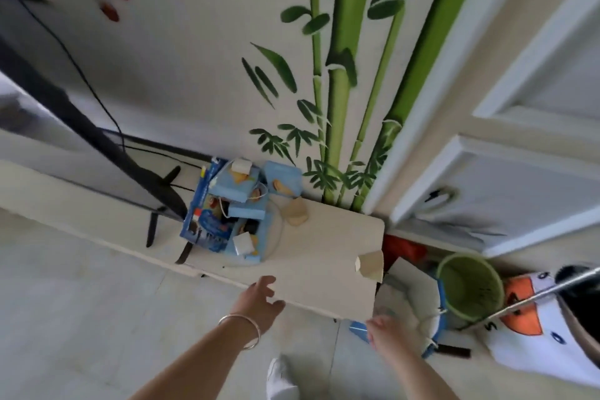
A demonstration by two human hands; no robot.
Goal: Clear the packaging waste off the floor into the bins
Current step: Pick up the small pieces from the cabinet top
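A blue bin point(440, 305) stands on the floor under the right end of a cream low table point(331, 256), with white sheet waste point(406, 289) inside it. Beside it to the right stands a green bin point(467, 286), which looks empty. My right hand point(386, 334) is blurred just over the blue bin's near left rim; what it holds, if anything, cannot be told. With relaxed, spread fingers and a bracelet on the wrist, my left hand point(261, 297) hovers at the table's front edge, holding nothing.
Blue snack boxes point(227, 204) are piled on the table beside two small cardboard boxes point(295, 211) point(370, 265). A black TV point(97, 140) stands at the left. A white figure with an orange beak point(532, 318) and a metal rod point(552, 289) stand at the right.
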